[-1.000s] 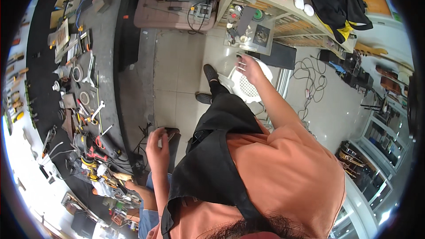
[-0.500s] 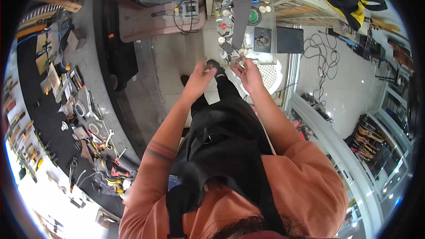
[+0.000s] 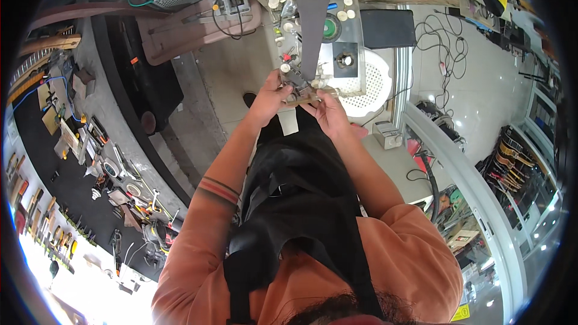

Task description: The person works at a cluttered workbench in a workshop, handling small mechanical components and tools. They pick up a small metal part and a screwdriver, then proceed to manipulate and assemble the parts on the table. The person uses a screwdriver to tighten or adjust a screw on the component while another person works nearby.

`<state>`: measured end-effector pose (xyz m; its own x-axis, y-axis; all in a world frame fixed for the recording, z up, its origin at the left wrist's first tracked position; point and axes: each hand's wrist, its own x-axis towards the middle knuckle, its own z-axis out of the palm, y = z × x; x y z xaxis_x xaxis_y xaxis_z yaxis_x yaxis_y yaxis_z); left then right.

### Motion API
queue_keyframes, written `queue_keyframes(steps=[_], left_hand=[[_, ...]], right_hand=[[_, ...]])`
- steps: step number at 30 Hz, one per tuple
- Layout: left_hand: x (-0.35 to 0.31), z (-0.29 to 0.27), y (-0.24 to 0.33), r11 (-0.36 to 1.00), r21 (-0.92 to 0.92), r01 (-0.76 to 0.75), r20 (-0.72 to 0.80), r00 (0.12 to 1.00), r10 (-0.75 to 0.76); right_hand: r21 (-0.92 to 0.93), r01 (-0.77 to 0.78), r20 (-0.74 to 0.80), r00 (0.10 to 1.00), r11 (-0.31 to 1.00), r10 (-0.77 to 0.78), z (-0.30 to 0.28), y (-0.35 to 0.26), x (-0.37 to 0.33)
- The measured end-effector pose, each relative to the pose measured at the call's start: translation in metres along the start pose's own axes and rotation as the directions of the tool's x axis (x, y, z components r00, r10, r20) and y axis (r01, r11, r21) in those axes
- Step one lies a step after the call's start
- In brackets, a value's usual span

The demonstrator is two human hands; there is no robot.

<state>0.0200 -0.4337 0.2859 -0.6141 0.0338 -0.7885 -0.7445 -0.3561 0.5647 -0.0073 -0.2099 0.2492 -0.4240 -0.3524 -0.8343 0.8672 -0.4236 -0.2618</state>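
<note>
Left hand [image 3: 271, 99] and right hand [image 3: 328, 113] are positioned at the near edge of the tray [image 3: 355, 36], fingers curled; grip closure cannot be determined. Grey strip [image 3: 312, 33] overlies the tray.

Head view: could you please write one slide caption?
Left hand and right hand at the near edge of a cluttered tray.
</note>
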Motion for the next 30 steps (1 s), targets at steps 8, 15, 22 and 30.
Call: queue_keyframes(steps=[8,15,22,30], left_hand=[[0.007,-0.005,-0.022,0.999,-0.054,0.008,0.013,1.000,-0.007],[0.019,-0.007,-0.013,0.999,-0.034,-0.026,0.000,1.000,0.026],[0.031,-0.006,-0.018,0.999,-0.001,-0.034,-0.034,0.999,0.034],[0.039,-0.002,-0.013,1.000,-0.015,-0.013,-0.039,0.999,0.012]], right_hand=[[0.018,-0.027,0.046,0.999,0.999,0.026,-0.017,0.007,0.006],[0.014,-0.025,0.154,0.988,1.000,0.022,-0.013,-0.009,0.019],[0.003,-0.028,0.150,0.988,1.000,0.027,-0.016,-0.011,0.034],[0.014,-0.029,0.155,0.988,0.999,0.026,-0.023,-0.014,0.040]])
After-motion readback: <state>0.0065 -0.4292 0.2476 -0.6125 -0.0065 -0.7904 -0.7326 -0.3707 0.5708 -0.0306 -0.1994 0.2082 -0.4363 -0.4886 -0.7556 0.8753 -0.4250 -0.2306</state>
